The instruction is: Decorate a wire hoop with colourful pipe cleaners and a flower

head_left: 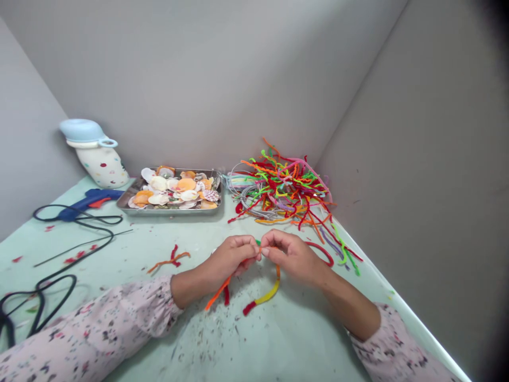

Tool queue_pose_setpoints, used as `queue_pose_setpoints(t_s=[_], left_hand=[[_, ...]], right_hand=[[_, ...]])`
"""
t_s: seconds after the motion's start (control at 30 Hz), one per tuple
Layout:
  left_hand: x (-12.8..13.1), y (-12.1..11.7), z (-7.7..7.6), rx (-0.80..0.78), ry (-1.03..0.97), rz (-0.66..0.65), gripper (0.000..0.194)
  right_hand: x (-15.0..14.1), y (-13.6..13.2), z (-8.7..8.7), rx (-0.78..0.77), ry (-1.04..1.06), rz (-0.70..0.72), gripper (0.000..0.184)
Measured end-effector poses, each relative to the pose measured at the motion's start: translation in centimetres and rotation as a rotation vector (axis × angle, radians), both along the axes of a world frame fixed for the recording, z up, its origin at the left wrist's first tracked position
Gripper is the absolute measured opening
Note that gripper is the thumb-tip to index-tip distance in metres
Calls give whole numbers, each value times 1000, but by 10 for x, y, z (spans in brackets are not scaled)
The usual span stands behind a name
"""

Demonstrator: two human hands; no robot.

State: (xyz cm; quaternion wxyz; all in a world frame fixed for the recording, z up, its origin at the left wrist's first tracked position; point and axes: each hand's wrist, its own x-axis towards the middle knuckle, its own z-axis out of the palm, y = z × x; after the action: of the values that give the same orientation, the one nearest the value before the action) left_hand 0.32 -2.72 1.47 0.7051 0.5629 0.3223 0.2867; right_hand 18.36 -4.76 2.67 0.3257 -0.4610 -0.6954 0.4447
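Orange for the most part, one fuzzy wire piece [278, 272] hangs between my two hands, over the desk [314, 345]; my left hand [234, 253] and right hand [293, 255] are each pinched closed on it; its long axis runs left to right, both sides drooping; two ends, one orange, one red, point down toward me under the left hand; one yellow length [270, 293] with a red tip curves down leftward from the right; around are one loose orange-and-red cross [173, 259], one tray [170, 211] of shells [186, 184], one glue gun [85, 203], one bottle [101, 164], one heap of stems [284, 183].
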Motion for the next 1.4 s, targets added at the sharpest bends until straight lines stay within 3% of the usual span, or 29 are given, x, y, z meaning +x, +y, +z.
queue_pose_setpoints(t_s=[0.43,1.07,1.4], left_hand=[[0,-1,0,-3,16,-24,23],[1,-1,1,-10,5,12,12],[1,1,4,-245,-80,-32,9]], right_hand=[[-2,-3,8,18,-124,-18,12],[-2,-1,6,-30,-79,-28,11],[-3,-1,6,145,-152,-61,10]])
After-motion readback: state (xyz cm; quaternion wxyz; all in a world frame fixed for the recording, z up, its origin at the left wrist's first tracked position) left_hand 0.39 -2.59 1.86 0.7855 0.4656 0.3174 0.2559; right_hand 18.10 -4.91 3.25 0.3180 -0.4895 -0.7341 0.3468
